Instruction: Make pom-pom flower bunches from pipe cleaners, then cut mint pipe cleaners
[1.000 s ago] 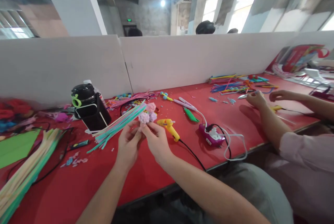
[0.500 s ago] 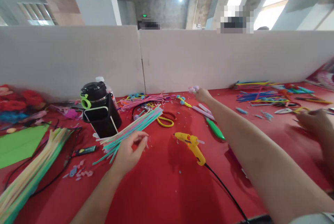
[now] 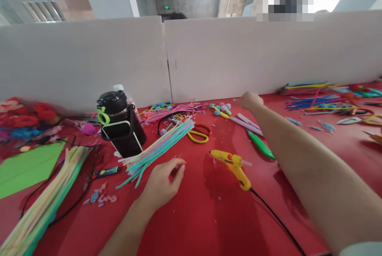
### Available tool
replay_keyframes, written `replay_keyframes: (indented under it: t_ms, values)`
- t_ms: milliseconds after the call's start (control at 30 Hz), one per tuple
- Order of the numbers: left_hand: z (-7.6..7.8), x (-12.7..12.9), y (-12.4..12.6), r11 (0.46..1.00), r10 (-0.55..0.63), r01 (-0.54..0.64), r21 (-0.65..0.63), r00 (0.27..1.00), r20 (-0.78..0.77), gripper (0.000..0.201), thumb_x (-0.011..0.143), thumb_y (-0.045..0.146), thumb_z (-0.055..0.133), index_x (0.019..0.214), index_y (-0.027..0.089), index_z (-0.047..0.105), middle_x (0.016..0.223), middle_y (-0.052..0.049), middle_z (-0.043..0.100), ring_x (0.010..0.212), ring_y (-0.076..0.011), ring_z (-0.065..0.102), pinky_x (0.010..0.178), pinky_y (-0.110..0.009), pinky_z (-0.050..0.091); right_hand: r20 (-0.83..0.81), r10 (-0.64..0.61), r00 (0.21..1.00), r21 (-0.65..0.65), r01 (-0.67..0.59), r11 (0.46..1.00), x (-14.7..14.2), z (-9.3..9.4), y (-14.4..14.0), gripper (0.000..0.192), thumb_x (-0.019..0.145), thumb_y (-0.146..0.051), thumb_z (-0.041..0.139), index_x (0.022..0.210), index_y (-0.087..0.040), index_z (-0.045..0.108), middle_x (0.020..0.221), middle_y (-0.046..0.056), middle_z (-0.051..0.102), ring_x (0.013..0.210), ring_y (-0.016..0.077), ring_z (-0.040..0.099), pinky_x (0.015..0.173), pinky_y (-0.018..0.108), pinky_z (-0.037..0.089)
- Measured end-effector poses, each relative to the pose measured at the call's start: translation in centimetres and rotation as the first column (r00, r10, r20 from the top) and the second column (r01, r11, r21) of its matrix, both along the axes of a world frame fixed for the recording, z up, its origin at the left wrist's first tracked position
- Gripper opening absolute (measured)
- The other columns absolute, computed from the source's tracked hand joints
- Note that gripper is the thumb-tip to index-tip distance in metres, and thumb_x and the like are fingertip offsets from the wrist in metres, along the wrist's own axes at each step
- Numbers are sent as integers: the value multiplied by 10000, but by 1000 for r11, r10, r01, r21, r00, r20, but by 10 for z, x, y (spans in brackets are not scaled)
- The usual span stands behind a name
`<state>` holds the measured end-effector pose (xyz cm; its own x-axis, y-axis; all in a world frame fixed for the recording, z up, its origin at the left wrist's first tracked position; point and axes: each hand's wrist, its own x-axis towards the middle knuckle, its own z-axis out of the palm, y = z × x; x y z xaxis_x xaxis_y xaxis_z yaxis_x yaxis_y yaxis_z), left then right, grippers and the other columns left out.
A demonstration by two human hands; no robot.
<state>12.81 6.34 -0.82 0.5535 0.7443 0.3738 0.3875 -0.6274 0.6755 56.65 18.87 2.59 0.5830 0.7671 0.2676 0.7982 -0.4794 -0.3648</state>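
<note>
Head camera looks down on a red bench (image 3: 193, 224). The right hand (image 3: 250, 100) reaches far out toward the white partition, fingers loosely curled, its grip on nothing I can make out; the little pompom cluster (image 3: 222, 109) lies just left of it, apart from the fingers. That cluster looks light, soft and squashy, best pinched gently at its fuzzy balls. It lies roughly side to side, with no clear pointing end. The left hand (image 3: 162, 182) rests near the bench edge, thumb and fingertips closed together, empty as far as I can tell, beside a bundle of pipe cleaners (image 3: 158, 148) running diagonally up-right. A yellow glue gun (image 3: 234, 163) lies between the arms
</note>
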Motion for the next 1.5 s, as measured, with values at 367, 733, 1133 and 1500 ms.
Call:
replay_keyframes:
  t_ms: [367,733,1133,1500]
  values:
    - [-3,-24,-7,939,243,-290,183,940,240,172,906,286,573,1004,203,688,928,-65,729,805,-194,669,802,-307,529,51,750,659,776,-499,386,-195,98,-179,242,965,-413,570,934,-255,750,1000,46,710,947,199,667,853,382,537]
    - [-2,-91,-28,835,396,-385,393,917,57,196,904,228,507,1016,198,666,1089,-106,693,1092,-249,653,1005,-370,497,16,801,598,245,-780,577,-221,-55,-255,510,1009,-509,474,625,-211,627,626,47,621,621,178,589,633,303,425]
    - [-8,-108,-25,805,590,-500,320,731,-343,212,916,409,588,960,221,676,978,-56,740,946,-248,685,814,-326,488,45,295,955,-198,-280,939,-155,-58,-230,270,996,-391,539,1062,-149,638,1061,148,735,972,273,705,698,300,408]
    - [-18,-105,-12,825,563,-482,295,738,-371,138,893,252,541,912,225,675,902,-31,738,831,-215,682,722,-306,471,80,206,975,-249,-180,951,-103,-60,-181,362,1021,-309,507,1266,-51,572,1217,240,687,1140,327,672,844,339,471]
